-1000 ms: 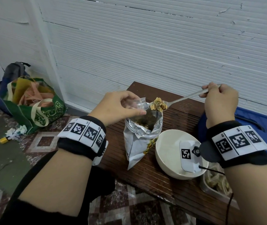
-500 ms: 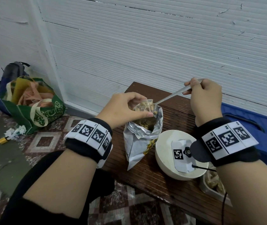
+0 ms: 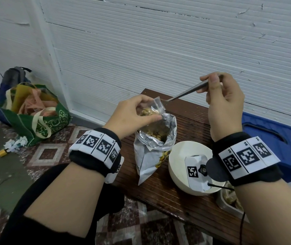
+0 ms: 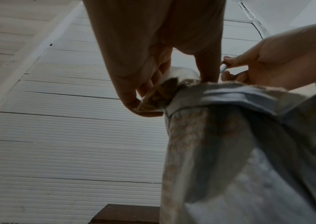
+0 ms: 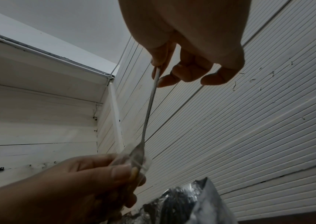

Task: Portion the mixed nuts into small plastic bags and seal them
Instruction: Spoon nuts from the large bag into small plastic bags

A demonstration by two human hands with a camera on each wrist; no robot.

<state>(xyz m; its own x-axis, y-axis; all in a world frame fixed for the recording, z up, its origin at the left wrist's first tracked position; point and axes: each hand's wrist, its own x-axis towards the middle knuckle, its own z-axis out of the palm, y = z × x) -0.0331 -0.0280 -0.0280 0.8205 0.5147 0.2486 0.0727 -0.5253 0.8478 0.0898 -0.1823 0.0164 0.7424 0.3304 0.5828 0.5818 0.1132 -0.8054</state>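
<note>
Both forearms reach forward, bare, each wrist wrapped in a black band with printed markers. Left hand point(image 3: 134, 112) raised, palm down, thumb and fingers curled in a pinch around the small plastic bag point(image 3: 152, 110) it holds. Right hand point(image 3: 224, 101) higher, off to the right, back toward the head camera, thumb and fingertips pinching the spoon point(image 3: 187, 92) handle; remaining fingers loosely curled.

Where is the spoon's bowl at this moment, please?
In the head view, the spoon, pinched by the right hand, dips into the small plastic bag held by the left hand above the foil pouch.
</note>
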